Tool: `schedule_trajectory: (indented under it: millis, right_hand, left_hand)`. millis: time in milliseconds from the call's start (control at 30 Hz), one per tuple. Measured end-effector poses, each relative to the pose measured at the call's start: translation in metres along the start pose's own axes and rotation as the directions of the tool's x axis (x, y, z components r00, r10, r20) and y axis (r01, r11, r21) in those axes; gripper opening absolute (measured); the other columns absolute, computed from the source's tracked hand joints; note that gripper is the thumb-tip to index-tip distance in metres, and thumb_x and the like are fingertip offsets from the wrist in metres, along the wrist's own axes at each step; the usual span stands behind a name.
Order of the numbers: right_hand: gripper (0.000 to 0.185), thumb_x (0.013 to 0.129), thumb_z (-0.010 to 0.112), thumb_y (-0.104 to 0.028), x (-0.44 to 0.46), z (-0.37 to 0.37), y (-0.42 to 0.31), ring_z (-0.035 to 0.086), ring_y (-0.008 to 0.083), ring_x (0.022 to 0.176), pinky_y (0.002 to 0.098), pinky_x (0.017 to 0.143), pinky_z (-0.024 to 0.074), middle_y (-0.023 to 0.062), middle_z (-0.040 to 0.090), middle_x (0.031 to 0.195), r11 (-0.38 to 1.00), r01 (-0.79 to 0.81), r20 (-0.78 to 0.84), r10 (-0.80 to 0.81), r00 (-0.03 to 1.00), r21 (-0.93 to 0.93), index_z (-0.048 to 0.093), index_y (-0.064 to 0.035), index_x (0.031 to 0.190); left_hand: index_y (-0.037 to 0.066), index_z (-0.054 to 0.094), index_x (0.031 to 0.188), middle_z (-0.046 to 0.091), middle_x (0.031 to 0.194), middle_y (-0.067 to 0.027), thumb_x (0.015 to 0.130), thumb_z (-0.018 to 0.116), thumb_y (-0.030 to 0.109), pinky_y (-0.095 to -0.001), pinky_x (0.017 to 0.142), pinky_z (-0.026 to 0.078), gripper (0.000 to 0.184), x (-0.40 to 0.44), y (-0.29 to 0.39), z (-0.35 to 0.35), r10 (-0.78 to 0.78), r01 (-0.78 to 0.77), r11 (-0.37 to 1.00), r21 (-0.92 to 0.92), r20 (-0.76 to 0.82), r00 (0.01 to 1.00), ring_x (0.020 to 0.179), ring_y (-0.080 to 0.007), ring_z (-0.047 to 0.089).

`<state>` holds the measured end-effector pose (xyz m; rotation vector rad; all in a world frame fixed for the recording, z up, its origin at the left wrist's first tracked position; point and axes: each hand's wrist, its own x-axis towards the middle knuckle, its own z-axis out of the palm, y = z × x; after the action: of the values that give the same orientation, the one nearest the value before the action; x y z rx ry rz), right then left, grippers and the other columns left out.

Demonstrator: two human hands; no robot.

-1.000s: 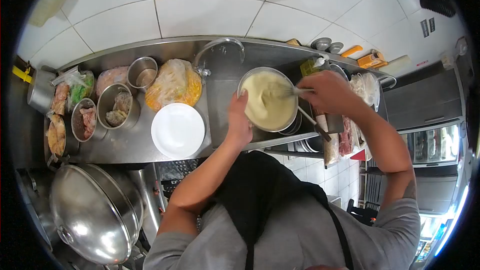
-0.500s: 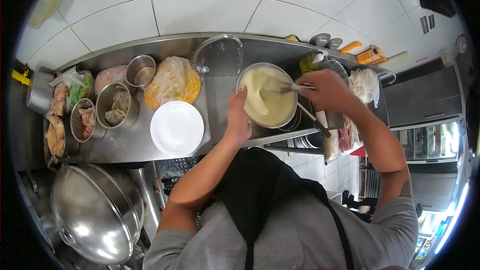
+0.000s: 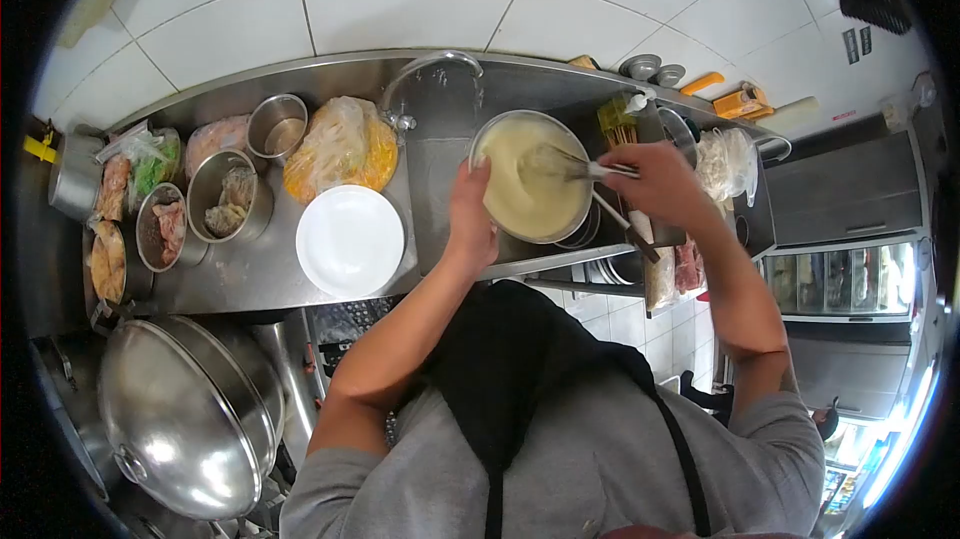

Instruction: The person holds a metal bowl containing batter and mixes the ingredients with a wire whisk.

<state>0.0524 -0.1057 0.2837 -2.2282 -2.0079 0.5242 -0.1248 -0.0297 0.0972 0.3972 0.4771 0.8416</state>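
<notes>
My left hand (image 3: 472, 214) grips the near left rim of a round metal bowl (image 3: 481, 131), its thumb over the edge. Inside the bowl lies a pale yellow, creamy batter (image 3: 520, 197). A wire whisk (image 3: 600, 170) is in my right hand (image 3: 655, 182), fingers closed round its handle, the wire head dipping into the batter. The bowl is over the sink (image 3: 437, 164), just right of the faucet (image 3: 440, 61). Another handle (image 3: 628, 229) slants out beneath my right hand; what it belongs to is hidden.
Left of the sink are a white plate (image 3: 350, 241), a plastic bag of yellow food (image 3: 342, 151) and metal pots (image 3: 232, 196) with meat. A large domed metal lid (image 3: 180, 424) stands lower left. An orange-handled tool (image 3: 702, 84) lies behind the sink.
My right hand and the whisk have shifted slightly within the bowl, and the batter's surface looks different. My left hand keeps its hold on the rim. The whole view has moved a little.
</notes>
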Motion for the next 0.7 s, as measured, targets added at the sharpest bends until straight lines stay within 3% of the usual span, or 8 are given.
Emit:
schedule_trajectory:
  millis: [33, 167, 200, 300, 333, 433, 467, 700]
  right_hand:
    - [0.027, 0.091, 0.068, -0.027, 0.0, 0.003, -0.002, 0.07, 0.0374, 0.082, 0.0419, 0.075, 0.055, 0.0188, 0.071, 0.086, 1.0, -0.025, -0.058, 0.024, 0.998, -0.013, 0.073, -0.0057, 0.106]
    - [0.028, 0.09, 0.068, -0.029, -0.011, -0.023, -0.005, 0.07, 0.0377, 0.08, 0.0422, 0.075, 0.0546, 0.0197, 0.071, 0.085, 0.998, -0.057, 0.2, 0.048, 0.979, 0.037, 0.072, -0.0055, 0.105]
    - [0.026, 0.09, 0.068, -0.028, -0.007, -0.028, -0.007, 0.069, 0.0377, 0.08, 0.042, 0.076, 0.0545, 0.0202, 0.071, 0.085, 0.996, -0.066, 0.11, 0.073, 0.991, -0.063, 0.073, -0.0056, 0.102]
    - [0.029, 0.084, 0.073, -0.025, -0.005, -0.006, -0.017, 0.07, 0.031, 0.072, 0.0372, 0.068, 0.054, 0.0173, 0.07, 0.078, 0.998, -0.058, 0.061, 0.058, 0.996, -0.007, 0.074, -0.007, 0.106]
    - [0.029, 0.085, 0.072, -0.026, -0.008, -0.01, -0.01, 0.07, 0.0301, 0.069, 0.0372, 0.066, 0.0535, 0.0168, 0.07, 0.079, 0.997, 0.072, 0.149, -0.074, 0.986, 0.018, 0.074, -0.0067, 0.106]
    - [0.028, 0.086, 0.071, -0.025, -0.002, -0.03, 0.002, 0.069, 0.0316, 0.07, 0.038, 0.067, 0.0528, 0.0165, 0.069, 0.08, 0.997, 0.018, 0.142, -0.006, 0.99, -0.077, 0.073, -0.0054, 0.106]
    - [0.026, 0.086, 0.069, -0.026, 0.003, -0.021, -0.001, 0.069, 0.0374, 0.084, 0.0438, 0.077, 0.0543, 0.0184, 0.071, 0.086, 0.999, -0.026, 0.065, 0.029, 0.997, -0.045, 0.074, -0.0053, 0.101]
    - [0.023, 0.084, 0.071, -0.021, 0.0, -0.047, -0.021, 0.069, 0.0353, 0.083, 0.0422, 0.075, 0.054, 0.0172, 0.071, 0.086, 0.959, 0.216, 0.169, -0.186, 0.968, -0.183, 0.073, -0.0045, 0.101]
  left_hand:
    - [0.006, 0.046, 0.14, 0.059, 0.133, -0.0113, 0.103, 0.05, 0.042, -0.0399, 0.105, 0.047, 0.051, 0.001, -0.001, 0.002, 0.009, -0.01, 0.999, 0.037, 0.006, 1.0, 0.124, -0.0243, 0.059]
    - [0.008, 0.046, 0.139, 0.058, 0.132, -0.0101, 0.103, 0.052, 0.042, -0.0393, 0.103, 0.047, 0.05, -0.005, 0.006, 0.008, -0.025, 0.024, 0.999, -0.034, -0.017, 1.0, 0.123, -0.0226, 0.058]
    - [0.009, 0.046, 0.137, 0.058, 0.129, -0.0086, 0.102, 0.052, 0.041, -0.0384, 0.101, 0.047, 0.048, -0.005, 0.003, 0.007, -0.015, 0.015, 1.0, -0.025, 0.017, 1.0, 0.121, -0.0211, 0.057]
    - [0.011, 0.046, 0.135, 0.058, 0.126, -0.007, 0.101, 0.054, 0.041, -0.0368, 0.095, 0.049, 0.046, -0.006, 0.0, 0.009, -0.048, 0.049, 0.997, -0.063, 0.028, 0.998, 0.117, -0.0193, 0.058]
    - [0.011, 0.046, 0.135, 0.058, 0.126, -0.007, 0.101, 0.054, 0.042, -0.0365, 0.094, 0.05, 0.047, -0.005, 0.001, 0.009, -0.065, 0.066, 0.994, -0.086, 0.013, 0.998, 0.116, -0.0191, 0.059]
    - [0.011, 0.046, 0.134, 0.059, 0.122, -0.0062, 0.101, 0.054, 0.043, -0.0338, 0.084, 0.054, 0.047, -0.008, -0.005, 0.006, -0.033, 0.033, 0.999, -0.04, -0.003, 0.999, 0.111, -0.0174, 0.062]
    - [0.012, 0.046, 0.133, 0.06, 0.121, -0.0058, 0.101, 0.054, 0.043, -0.0322, 0.08, 0.054, 0.046, -0.01, -0.008, 0.007, -0.037, 0.036, 0.999, -0.028, -0.017, 0.999, 0.108, -0.0168, 0.063]
    - [0.011, 0.046, 0.132, 0.062, 0.115, -0.0046, 0.101, 0.052, 0.043, -0.0273, 0.066, 0.056, 0.045, -0.004, -0.009, 0.004, -0.011, 0.012, 0.999, -0.04, 0.013, 1.0, 0.094, -0.0145, 0.068]
